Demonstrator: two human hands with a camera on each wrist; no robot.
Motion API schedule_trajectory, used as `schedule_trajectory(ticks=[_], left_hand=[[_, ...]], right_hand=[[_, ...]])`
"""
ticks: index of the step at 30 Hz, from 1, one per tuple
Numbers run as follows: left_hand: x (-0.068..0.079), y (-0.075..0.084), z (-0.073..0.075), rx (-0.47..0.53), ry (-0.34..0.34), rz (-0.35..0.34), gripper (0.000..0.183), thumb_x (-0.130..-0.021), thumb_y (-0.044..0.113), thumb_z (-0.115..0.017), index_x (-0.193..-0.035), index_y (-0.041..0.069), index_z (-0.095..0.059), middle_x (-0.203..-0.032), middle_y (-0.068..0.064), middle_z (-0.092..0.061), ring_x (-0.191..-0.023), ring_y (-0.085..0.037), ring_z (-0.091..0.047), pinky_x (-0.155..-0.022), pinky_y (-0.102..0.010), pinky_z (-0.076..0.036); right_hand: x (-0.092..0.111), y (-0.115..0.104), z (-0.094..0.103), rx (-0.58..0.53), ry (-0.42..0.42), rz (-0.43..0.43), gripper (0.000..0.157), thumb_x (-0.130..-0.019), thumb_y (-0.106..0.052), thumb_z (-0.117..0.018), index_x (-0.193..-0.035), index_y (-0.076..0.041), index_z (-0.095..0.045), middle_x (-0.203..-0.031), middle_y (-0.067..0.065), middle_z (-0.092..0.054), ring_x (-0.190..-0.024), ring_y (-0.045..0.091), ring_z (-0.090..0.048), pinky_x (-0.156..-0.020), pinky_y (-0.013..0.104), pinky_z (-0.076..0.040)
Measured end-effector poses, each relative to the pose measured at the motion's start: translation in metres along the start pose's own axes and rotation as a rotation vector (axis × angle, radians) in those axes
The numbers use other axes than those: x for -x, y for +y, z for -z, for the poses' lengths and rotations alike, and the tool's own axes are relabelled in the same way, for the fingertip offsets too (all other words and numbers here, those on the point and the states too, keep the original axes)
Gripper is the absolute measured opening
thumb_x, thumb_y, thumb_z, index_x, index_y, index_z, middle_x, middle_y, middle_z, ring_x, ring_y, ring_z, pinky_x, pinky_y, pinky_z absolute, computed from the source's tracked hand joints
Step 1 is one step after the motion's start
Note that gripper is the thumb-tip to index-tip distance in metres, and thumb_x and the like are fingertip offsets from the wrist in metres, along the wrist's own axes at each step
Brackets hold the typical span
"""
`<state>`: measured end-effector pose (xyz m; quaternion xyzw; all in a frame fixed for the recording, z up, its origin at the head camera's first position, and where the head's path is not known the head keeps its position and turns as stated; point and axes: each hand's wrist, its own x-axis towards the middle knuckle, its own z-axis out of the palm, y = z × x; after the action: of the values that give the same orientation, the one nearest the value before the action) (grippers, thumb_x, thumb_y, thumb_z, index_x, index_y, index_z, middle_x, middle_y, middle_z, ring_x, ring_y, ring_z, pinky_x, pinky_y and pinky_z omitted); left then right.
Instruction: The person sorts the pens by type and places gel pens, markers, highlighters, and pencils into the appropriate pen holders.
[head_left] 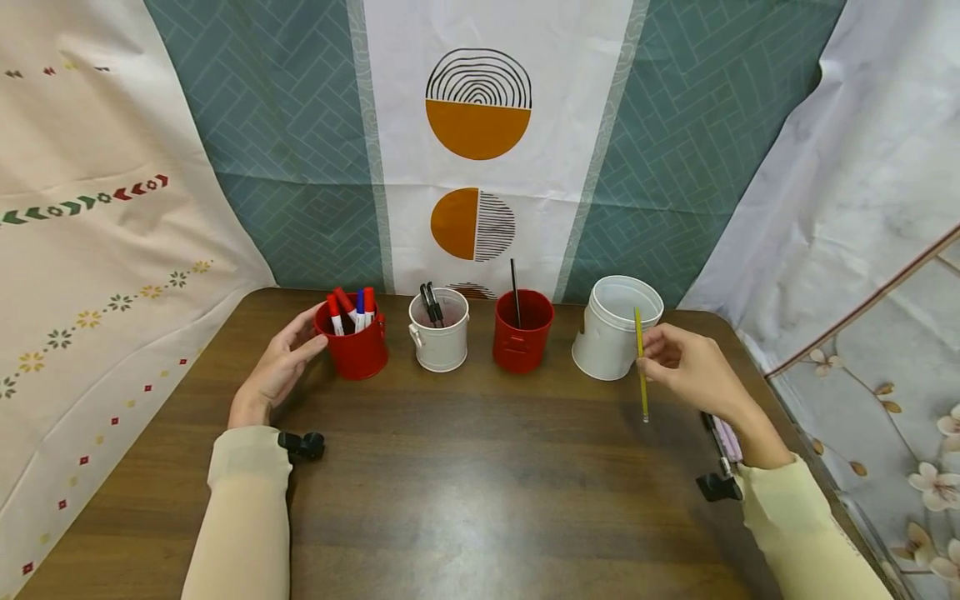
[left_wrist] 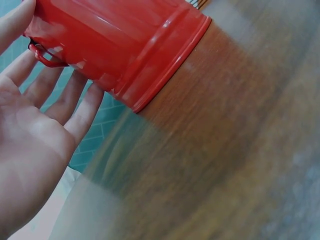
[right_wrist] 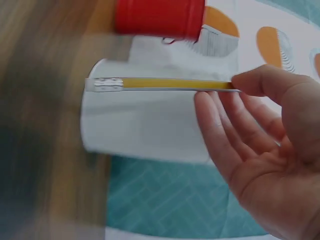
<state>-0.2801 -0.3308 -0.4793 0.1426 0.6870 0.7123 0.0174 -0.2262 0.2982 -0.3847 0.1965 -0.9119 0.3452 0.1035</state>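
Observation:
At the left, my left hand (head_left: 279, 367) holds the side of a red bucket (head_left: 360, 357), thumb near the rim in front and fingers behind it. Red-capped markers (head_left: 335, 315) and one blue-capped marker stand inside. The left wrist view shows the fingers spread against the bucket's wall (left_wrist: 115, 40) near its small handle. Between thumb and fingertips, my right hand (head_left: 693, 367) pinches a yellow pencil (head_left: 642, 392), its eraser end pointing down. The pencil is upright before the larger white bucket (head_left: 600, 348), overlapping its rim; in the right wrist view the pencil (right_wrist: 160, 84) crosses the bucket's wall.
Between them stand a small white bucket (head_left: 442, 350) with black pens (head_left: 431, 304) and a second red bucket (head_left: 519, 354) with a black pencil (head_left: 515, 292). A black pen and a lilac item (head_left: 727, 439) lie beneath my right wrist. Patterned cloths hang around the wooden table (head_left: 465, 467).

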Motion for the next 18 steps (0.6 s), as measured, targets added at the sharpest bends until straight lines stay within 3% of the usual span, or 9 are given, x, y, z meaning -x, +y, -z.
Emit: schedule_trajectory(ticks=[7,18], left_hand=[[0.0,0.0,0.0,-0.013,0.0,0.002,0.063,-0.109,0.011,-0.056,-0.168,0.015,-0.033,-0.161,-0.001,-0.042,-0.139,-0.013,-0.041,-0.108,-0.014,-0.045],[-0.001,0.001,0.0,-0.013,0.001,0.003,0.063,-0.109,0.01,-0.056,-0.167,0.016,-0.034,-0.162,0.0,-0.042,-0.141,-0.013,-0.041,-0.108,-0.014,-0.045]], right_hand=[[-0.02,-0.027,-0.012,-0.121,0.105,0.007,0.019,-0.094,-0.005,-0.08,-0.109,-0.003,-0.069,-0.094,0.01,-0.076,-0.078,0.005,-0.072,-0.069,0.014,-0.055],[-0.044,-0.052,-0.031,-0.337,0.172,0.068,0.021,-0.095,0.0,-0.077,-0.113,0.004,-0.069,-0.096,0.019,-0.075,-0.08,0.009,-0.075,-0.075,0.022,-0.063]])
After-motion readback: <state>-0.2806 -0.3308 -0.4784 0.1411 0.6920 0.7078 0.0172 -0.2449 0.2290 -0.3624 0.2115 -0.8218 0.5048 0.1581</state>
